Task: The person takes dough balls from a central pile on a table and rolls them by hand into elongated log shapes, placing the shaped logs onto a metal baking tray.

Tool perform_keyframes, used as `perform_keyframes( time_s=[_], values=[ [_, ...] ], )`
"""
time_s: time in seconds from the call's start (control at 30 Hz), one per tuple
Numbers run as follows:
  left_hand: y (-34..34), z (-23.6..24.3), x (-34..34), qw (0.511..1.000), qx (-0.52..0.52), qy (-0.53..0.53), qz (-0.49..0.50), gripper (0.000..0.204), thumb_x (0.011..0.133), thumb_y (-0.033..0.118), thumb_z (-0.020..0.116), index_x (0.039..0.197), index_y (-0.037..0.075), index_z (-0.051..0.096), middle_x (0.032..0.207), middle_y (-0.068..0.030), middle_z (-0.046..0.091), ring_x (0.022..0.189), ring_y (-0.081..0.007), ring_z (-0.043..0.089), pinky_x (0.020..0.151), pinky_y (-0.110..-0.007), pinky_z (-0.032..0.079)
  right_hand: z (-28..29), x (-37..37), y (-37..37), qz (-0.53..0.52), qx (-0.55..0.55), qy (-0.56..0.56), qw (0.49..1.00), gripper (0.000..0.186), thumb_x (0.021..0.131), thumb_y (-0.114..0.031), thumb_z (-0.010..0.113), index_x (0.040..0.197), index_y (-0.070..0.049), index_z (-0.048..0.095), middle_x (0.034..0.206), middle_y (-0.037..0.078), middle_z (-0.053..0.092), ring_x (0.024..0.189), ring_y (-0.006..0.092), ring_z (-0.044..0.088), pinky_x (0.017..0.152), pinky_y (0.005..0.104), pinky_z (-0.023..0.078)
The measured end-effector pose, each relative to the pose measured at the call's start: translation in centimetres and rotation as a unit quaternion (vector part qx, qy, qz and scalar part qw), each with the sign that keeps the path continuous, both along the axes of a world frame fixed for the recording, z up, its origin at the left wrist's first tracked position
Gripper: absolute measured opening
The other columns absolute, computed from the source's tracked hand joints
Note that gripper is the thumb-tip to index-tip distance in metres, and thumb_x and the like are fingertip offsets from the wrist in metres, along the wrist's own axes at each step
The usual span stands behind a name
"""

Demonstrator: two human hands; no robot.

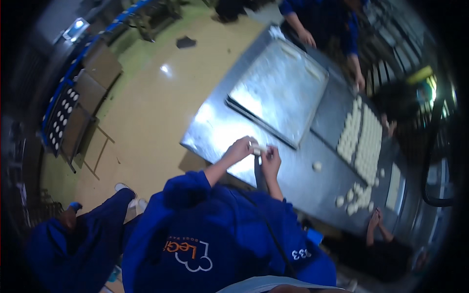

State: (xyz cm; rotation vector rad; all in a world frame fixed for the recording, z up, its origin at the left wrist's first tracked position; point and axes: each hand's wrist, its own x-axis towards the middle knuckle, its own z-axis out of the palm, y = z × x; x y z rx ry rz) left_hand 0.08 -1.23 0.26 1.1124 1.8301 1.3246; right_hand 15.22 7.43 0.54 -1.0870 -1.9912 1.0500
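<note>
While aloft, dough (258, 150) between both grips (239, 150) (270, 163)

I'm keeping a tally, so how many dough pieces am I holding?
1 visible: a pale dough piece between your left hand and right hand, near the metal table's edge. Others may be hidden by your hands.

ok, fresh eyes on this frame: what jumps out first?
The big tray on the steel table, above centre, bright with glare. Then the rows of pale lumps at the table's right. Mid-frame, the left hand and right hand hold a small pale piece between them, by the table's near edge.
</note>
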Motion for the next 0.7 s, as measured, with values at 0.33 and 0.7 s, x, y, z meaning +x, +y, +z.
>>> perform_keyframes(
  time_s=[0.33, 0.7],
  values=[
    [1.5, 0.2, -0.2, 0.969, 0.051, 0.235, -0.06, 0.017, 0.084, 0.012, 0.066, 0.101, 0.013, 0.067, 0.1, -0.0019, 0.064, 0.101, -0.0231, 0.06, 0.094, -0.04, 0.043, 0.4, 1.4, 0.6, 0.018, 0.061, -0.069, 0.996, 0.019, 0.082, -0.005, 0.066, 0.101, -0.006, 0.063, 0.098, 0.012, 0.064, 0.094, 0.0311, 0.061, 0.083, 0.0423, 0.049],
    [-1.5, 0.8, -5.3, 0.848, 0.037, 0.45, -0.276, 0.028, 0.093, 0.029, 0.059, 0.119, 0.022, 0.068, 0.12, -0.0002, 0.065, 0.117, -0.0214, 0.056, 0.102, -0.042, 0.039, 0.3, 7.4, 1.2, 0.185, 0.252, -0.271, 0.91, 0.031, 0.094, -0.028, 0.062, 0.124, -0.022, 0.066, 0.139, 0.004, 0.058, 0.126, 0.0266, 0.052, 0.099, 0.0453, 0.041]
  ],
)
